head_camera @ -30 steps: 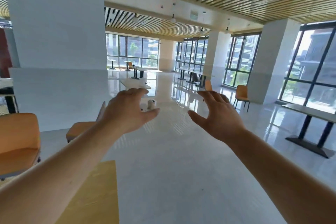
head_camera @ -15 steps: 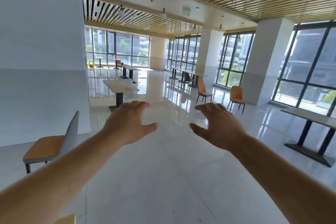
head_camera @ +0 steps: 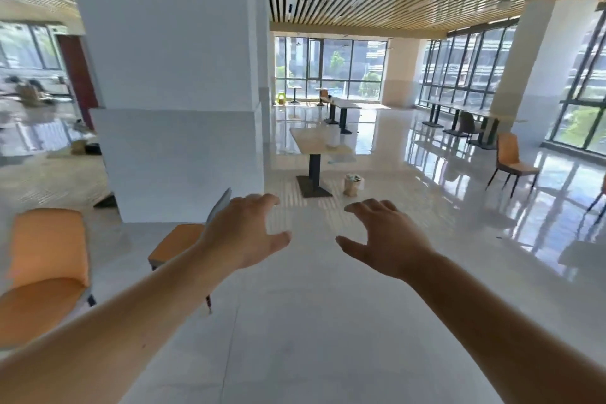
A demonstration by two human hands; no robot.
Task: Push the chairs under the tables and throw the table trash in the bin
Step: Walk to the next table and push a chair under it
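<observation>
Head view: left hand (head_camera: 244, 233), right hand (head_camera: 388, 239) outstretched, empty

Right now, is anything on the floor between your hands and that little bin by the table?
Nothing visible. Bare white floor runs from the open left hand and right hand to the small pale bin beside the light pedestal table.

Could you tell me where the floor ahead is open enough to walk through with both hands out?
The widest bare stretch runs straight ahead, between the white pillar and the orange chair on the right. It tightens near the pedestal table, where a small bin stands by its base. Left is crowded: two orange chairs beside the left hand; the right hand has clear floor.
</observation>
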